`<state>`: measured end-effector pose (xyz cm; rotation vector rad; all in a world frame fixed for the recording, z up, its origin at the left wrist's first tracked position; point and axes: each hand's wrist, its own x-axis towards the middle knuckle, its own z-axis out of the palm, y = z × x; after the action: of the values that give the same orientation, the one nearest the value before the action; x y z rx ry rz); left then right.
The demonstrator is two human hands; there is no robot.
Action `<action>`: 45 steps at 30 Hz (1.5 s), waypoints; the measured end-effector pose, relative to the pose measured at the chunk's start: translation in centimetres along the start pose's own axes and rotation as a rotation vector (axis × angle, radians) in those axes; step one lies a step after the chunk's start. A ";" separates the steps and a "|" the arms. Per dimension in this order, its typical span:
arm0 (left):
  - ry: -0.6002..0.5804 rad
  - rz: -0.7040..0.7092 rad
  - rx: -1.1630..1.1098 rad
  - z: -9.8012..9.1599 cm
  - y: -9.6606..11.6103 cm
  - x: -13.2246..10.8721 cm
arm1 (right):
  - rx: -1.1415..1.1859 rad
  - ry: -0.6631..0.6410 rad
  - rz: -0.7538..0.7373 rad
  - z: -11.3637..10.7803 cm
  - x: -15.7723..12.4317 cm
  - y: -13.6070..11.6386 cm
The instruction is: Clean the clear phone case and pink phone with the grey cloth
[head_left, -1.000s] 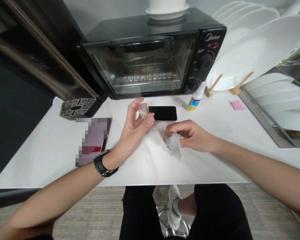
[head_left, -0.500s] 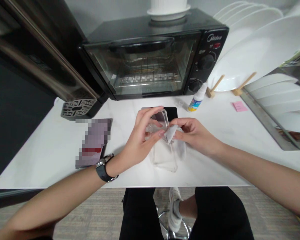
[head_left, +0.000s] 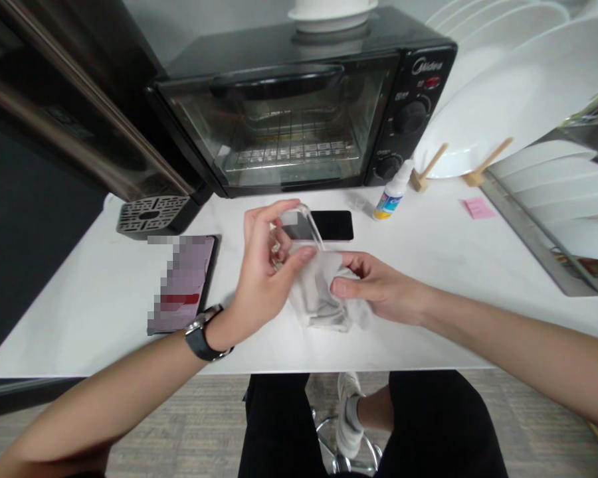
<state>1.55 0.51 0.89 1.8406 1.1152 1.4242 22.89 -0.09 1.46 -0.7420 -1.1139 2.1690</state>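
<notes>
My left hand (head_left: 262,272) is closed around the edge of a clear phone case (head_left: 310,218), held tilted above the counter, its lower end towards me. A thin whitish wipe (head_left: 323,269) lies against the case, pinched by the thumb and fingers of my right hand (head_left: 386,285). Part of the case shows blurred through or behind the wipe. Just beyond my hands a black phone (head_left: 335,226) lies flat, its left part seen through the clear case.
Another phone (head_left: 187,285), its screen pixelated, lies left. A spray bottle (head_left: 393,196) stands before the toaster oven (head_left: 284,133). A pink sticky note (head_left: 478,208) lies right, near racked white plates (head_left: 528,79). A drip tray (head_left: 152,214) juts out at left.
My left hand and the case have shifted left, uncovering more of the black phone. The crumpled wipe has spread over the lower part of the case as my right hand moved slightly down.
</notes>
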 end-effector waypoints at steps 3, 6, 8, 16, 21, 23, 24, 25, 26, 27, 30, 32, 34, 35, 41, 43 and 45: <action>0.053 -0.038 -0.027 -0.5 -1.0 0.7 | -0.038 -0.063 0.061 -0.1 -0.1 0.1; -0.018 -0.078 -0.069 -0.4 -1.3 0.8 | -0.051 -0.051 0.051 -0.2 -0.1 0.0; -0.116 -0.095 -0.092 0.0 -0.9 0.4 | -0.024 0.009 0.019 -0.2 0.0 -0.2; -0.281 -0.125 -0.153 0.8 1.2 -1.5 | 0.049 0.124 -0.103 0.1 -0.1 -0.8; 0.033 -0.159 -0.207 -0.1 1.0 -0.1 | 0.005 -0.086 0.044 0.5 -0.5 0.1; 0.095 -0.189 -0.231 -0.2 0.9 0.4 | -0.015 -0.127 0.079 0.5 -0.6 0.3; 0.086 -0.202 -0.246 -0.1 0.9 0.5 | -0.029 -0.123 0.073 0.5 -0.5 0.3; 0.055 -0.218 -0.261 0.0 0.9 0.5 | -0.043 -0.104 0.060 0.5 -0.5 0.3; 0.007 -0.230 -0.276 0.1 1.0 0.4 | -0.052 -0.071 0.036 0.5 -0.5 0.2; -0.057 -0.238 -0.286 0.3 1.1 0.2 | -0.049 -0.028 -0.001 0.5 -0.5 0.0; -0.251 -0.250 -0.290 0.7 1.8 -0.6 | 0.007 0.113 -0.123 0.6 -0.4 -0.5; -0.322 -0.257 -0.288 0.8 2.2 -1.1 | 0.043 0.149 -0.158 0.5 -0.4 -0.7; -0.299 -0.231 -0.272 0.7 2.3 -1.2 | 0.053 0.120 -0.146 0.4 -0.4 -0.6; -0.273 -0.210 -0.256 0.6 2.2 -1.2 | 0.048 0.087 -0.127 0.4 -0.4 -0.4; 0.073 -0.213 -0.286 0.0 0.7 0.2 | -0.058 -0.153 0.043 0.4 -0.6 0.6; 0.076 -0.241 -0.295 -0.1 0.6 0.5 | -0.095 -0.144 0.041 0.4 -0.6 0.7; -0.033 -0.280 -0.298 0.1 0.9 0.4 | -0.110 -0.107 0.007 0.4 -0.5 0.6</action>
<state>1.88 0.40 1.79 1.4344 1.0343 1.3113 22.82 -0.96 1.27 -0.6847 -1.2954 2.1901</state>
